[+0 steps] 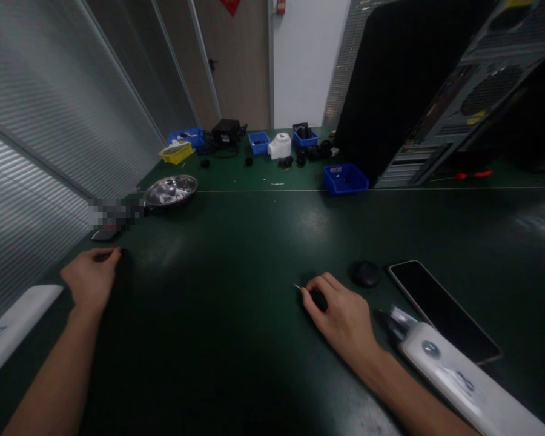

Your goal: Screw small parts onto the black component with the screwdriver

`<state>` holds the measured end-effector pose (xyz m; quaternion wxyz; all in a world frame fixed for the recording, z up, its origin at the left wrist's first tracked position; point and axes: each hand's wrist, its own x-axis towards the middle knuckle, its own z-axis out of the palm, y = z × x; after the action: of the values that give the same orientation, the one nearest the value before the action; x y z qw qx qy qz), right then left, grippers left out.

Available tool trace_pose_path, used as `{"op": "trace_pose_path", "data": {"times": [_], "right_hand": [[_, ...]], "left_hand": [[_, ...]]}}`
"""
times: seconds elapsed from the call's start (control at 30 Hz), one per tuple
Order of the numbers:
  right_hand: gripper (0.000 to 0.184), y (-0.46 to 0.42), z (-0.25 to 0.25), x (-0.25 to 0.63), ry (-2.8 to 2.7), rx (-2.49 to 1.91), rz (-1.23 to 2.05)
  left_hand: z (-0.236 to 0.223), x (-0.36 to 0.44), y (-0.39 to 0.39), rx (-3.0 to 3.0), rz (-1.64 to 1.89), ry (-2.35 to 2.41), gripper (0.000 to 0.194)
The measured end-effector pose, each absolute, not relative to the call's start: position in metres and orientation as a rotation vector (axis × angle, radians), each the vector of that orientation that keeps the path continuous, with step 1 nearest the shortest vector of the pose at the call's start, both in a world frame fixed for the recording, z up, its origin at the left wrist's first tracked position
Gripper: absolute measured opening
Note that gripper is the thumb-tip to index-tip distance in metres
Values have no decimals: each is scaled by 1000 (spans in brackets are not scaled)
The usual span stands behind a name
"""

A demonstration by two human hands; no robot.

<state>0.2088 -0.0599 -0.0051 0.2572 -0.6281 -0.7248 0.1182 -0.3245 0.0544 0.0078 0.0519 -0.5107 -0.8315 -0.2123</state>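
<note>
My right hand (pixel 343 312) is over the middle right of the green table (pixel 218 254), thumb and forefinger pinched on a thin, silvery, pin-like piece (pixel 297 286). The piece's tip points left; its exact kind is too small to tell. At the left, my left hand (pixel 93 275) has its thumb and forefinger pinched together. A small dark spot shows at those fingertips, but I cannot make out what it is. Just right of my right hand lies a round black object (pixel 366 274). Beyond my left hand stands a shiny metal bowl (pixel 188 184) with small pale pieces inside.
A phone (pixel 445 309) and a long white device (pixel 467 381) lie by my right forearm. Another white device (pixel 20 324) is at far left. Farther back are a blue tray (pixel 345 189), a yellow tray (pixel 177 157), a black box (pixel 227 131) and a computer case (pixel 440 109).
</note>
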Motion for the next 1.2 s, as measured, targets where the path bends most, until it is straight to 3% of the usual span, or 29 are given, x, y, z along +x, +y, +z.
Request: {"op": "trace_pose_path", "data": {"times": [0.17, 0.33, 0.63, 0.77, 1.07, 1.2], "right_hand": [[22, -60, -5, 209, -1969, -1710, 330], [23, -59, -6, 209, -1976, -1708, 315], [23, -60, -4, 209, -1963, -1688, 326], [20, -61, -2, 207, -1969, -1659, 349], [20, -62, 3, 206, -2040, -1564, 418], [21, -62, 3, 206, -2056, -1573, 427]], "left_hand": [[5, -339, 53, -1682, -427, -2410, 36], [7, -325, 50, -1789, -469, -2369, 32], [21, -98, 15, -2927, -986, -1705, 19], [8, -29, -3, -3314, -933, -1299, 12], [4, -26, -4, -3417, -966, -1363, 12], [4, -26, -3, -3417, -957, -1521, 25]]}}
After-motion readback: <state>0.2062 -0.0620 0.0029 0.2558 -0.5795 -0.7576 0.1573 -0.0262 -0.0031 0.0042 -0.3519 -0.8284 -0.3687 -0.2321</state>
